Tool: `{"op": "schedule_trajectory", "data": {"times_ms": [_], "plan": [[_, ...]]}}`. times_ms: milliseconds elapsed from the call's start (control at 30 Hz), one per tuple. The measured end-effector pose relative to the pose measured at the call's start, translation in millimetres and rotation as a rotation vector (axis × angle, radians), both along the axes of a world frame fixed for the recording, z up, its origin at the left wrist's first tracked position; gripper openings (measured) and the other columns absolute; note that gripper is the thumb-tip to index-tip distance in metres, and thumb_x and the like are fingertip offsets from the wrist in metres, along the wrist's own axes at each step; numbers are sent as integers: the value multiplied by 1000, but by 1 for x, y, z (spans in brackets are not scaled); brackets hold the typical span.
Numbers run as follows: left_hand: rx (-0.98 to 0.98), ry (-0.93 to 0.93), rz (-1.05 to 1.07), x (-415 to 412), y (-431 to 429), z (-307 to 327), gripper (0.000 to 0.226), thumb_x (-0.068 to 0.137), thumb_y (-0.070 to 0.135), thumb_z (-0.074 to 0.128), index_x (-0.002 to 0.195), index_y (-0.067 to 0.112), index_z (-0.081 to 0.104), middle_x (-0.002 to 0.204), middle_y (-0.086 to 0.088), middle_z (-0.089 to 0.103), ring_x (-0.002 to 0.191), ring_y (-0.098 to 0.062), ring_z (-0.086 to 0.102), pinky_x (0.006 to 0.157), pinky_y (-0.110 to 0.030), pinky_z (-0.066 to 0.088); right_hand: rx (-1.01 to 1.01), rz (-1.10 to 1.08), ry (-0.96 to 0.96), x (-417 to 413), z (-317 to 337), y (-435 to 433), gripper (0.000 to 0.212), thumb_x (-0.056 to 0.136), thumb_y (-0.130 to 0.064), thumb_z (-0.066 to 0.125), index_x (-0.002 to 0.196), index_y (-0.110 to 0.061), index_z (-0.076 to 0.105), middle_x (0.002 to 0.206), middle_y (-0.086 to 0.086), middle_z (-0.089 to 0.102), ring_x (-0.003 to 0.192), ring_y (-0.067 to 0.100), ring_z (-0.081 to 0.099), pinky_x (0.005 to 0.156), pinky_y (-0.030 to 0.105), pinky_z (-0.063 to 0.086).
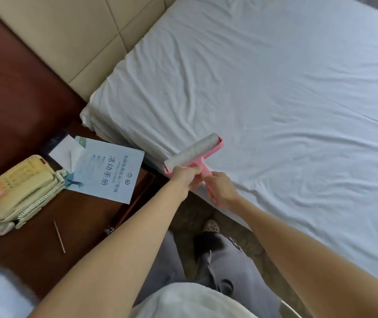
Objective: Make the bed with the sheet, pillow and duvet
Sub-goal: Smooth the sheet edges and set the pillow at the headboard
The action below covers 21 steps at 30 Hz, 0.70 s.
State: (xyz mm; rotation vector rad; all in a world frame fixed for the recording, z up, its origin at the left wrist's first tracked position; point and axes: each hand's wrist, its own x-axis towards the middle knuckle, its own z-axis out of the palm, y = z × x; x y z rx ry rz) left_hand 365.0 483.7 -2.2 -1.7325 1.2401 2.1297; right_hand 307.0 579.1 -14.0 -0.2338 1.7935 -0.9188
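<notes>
Single view, from the wide-angle camera on my head, facing forward and steeply down. My forearms [137,237] enter from the bottom edge and reach my left hand [184,177] and right hand [221,191] near frame centre, at close range. The bed [275,99] fills the upper right, the headboard [68,42] the upper left, the nightstand [87,226] the lower left. My foot [211,226] shows below centre.

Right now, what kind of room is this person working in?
Probably a hotel guest room: a bed with a white sheet and padded headboard, a corded telephone on the wooden nightstand, and a printed booklet beside it.
</notes>
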Motion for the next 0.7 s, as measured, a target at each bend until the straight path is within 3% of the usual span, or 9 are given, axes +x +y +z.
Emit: {"op": "schedule_trajectory", "data": {"times_ms": [100,167,233,333,433,500,567,700], "plan": [[-80,-20,110,28,-58,-7,11,90,14,61,95,4,61,89,-11,66,86,-21,64,81,-33,53,-39,113,-8,18,1,-63,25,94,-14,40,108,-1,55,50,3,45,34,11,35,33,22,29],[-113,-54,176,52,-99,-16,13,89,16,62,94,3,62,86,-13,66,83,-21,64,79,-34,55,-50,201,5,39,-2,-107,19,94,-15,42,105,-3,52,58,7,49,39,13,38,35,23,31],[-132,-109,228,81,-139,-24,12,89,13,61,94,2,60,77,-10,62,74,-19,60,69,-30,52,-28,294,26,64,-10,-150,15,95,-18,43,99,-5,50,63,6,52,47,15,43,43,24,35],[-168,-189,224,125,-190,-39,12,90,10,58,98,1,58,81,-11,62,74,-20,60,69,-26,50,17,400,7,101,-31,-207,13,95,-20,44,99,-9,50,77,3,54,66,15,50,61,24,40],[-184,-248,189,160,-228,-65,9,91,6,56,82,5,58,75,-8,59,71,-19,58,69,-25,51,106,569,41,132,-66,-248,22,94,-22,48,112,-10,49,102,8,57,89,23,51,71,28,38],[-205,-317,151,176,-243,-88,21,89,6,58,68,8,58,70,-7,58,76,-24,59,81,-37,53,191,685,93,145,-89,-266,32,91,-26,53,121,-15,49,115,11,58,102,27,52,75,29,37],[-220,-363,133,187,-251,-108,18,88,7,59,73,1,64,78,-16,62,83,-25,59,93,-44,51,240,752,111,154,-107,-281,38,90,-26,57,126,-17,49,119,9,59,109,27,54,78,29,39],[-227,-413,134,197,-258,-142,20,89,6,57,99,-8,67,103,-20,69,95,-29,65,92,-42,52,299,814,127,164,-138,-299,42,89,-24,59,130,-20,50,122,7,60,113,26,54,87,27,39]]}}
